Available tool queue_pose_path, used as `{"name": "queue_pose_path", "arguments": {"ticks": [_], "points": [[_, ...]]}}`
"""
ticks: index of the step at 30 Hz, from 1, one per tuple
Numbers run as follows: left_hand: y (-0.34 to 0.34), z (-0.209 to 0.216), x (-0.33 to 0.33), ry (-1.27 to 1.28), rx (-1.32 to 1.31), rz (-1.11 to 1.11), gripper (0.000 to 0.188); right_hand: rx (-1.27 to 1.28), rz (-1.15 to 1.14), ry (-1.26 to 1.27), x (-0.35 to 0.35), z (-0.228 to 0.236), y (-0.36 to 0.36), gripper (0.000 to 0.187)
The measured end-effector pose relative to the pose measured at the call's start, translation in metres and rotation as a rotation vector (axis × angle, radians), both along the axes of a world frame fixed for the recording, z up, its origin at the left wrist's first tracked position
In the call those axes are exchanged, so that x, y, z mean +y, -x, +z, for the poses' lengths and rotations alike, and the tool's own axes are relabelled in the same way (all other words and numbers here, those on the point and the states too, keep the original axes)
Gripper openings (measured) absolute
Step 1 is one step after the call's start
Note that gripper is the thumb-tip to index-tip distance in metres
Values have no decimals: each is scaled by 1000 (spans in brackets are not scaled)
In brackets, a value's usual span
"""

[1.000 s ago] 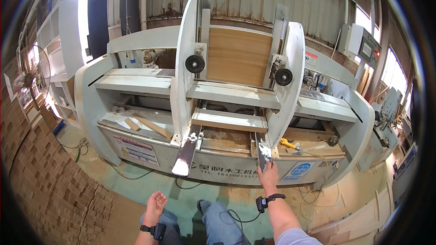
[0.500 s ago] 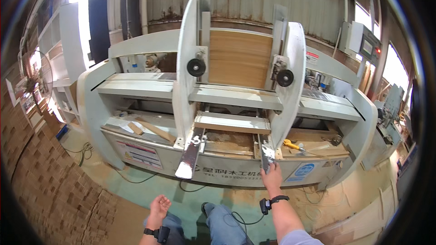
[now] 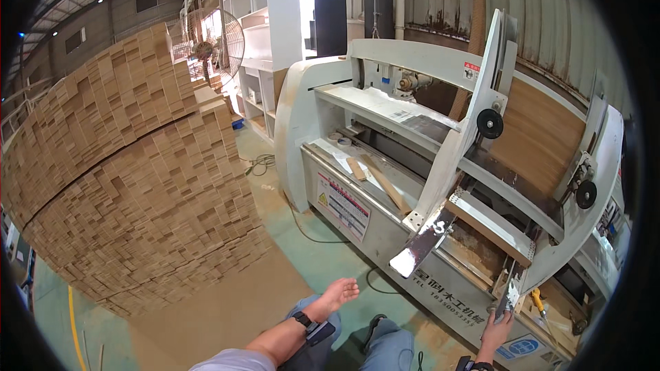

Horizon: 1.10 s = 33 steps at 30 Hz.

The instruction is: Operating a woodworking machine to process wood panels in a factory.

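Observation:
My right hand (image 3: 496, 330) is closed around the front end of the right metal support rail (image 3: 509, 295), which sticks out from a large pale woodworking machine (image 3: 292, 117). Low in front of the machine, my left hand (image 3: 339, 293) hangs in the air with its fingers loosely stretched and holds nothing. The left metal support rail (image 3: 421, 244) juts out beyond it, apart from the hand. Between the rails lies a white crossbar with a brown front edge (image 3: 489, 228). Behind it, a brown wood panel (image 3: 540, 130) stands upright between two frames with black handwheels (image 3: 490, 124).
A tall stack of wood pieces (image 3: 124, 165) rises at my left. Cables (image 3: 309, 233) lie on the green floor. Loose wood strips (image 3: 385, 184) rest on the machine's ledge, and a yellow-handled tool (image 3: 537, 300) lies right of my right hand. A fan (image 3: 216, 45) stands behind the stack.
The view has swung left, bringing the wood stack into full sight. My right hand stays at the right rail's end. My left hand remains empty, its fingers now pointing more to the right.

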<state>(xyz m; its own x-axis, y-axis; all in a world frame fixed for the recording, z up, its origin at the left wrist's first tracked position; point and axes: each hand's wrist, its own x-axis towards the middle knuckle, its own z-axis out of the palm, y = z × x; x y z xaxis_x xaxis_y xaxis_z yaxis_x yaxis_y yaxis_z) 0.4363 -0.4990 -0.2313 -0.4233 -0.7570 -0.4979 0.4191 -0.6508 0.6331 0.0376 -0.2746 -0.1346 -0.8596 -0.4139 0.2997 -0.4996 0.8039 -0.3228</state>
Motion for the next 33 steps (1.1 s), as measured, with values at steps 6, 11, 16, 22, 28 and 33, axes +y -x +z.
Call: {"name": "queue_pose_path", "arguments": {"ticks": [6, 11, 16, 22, 28, 33], "points": [[3, 4, -2, -15, 14, -4, 16, 19, 6, 15, 0, -1, 3, 47], [3, 9, 3, -12, 30, 3, 14, 35, 4, 34, 7, -6, 8, 46], [-4, 12, 4, -4, 40, 14, 14, 24, 9, 47, -2, 5, -6, 46], [5, 9, 2, 16, 50, 1, 18, 58, 2, 71, 8, -6, 7, 45], [-10, -12, -4, 89, 19, 7, 26, 77, 47, 56, 2, -12, 7, 46], [-10, -1, -3, 35, 25, -7, 18, 46, -11, 58, -1, 6, -9, 48]]}}
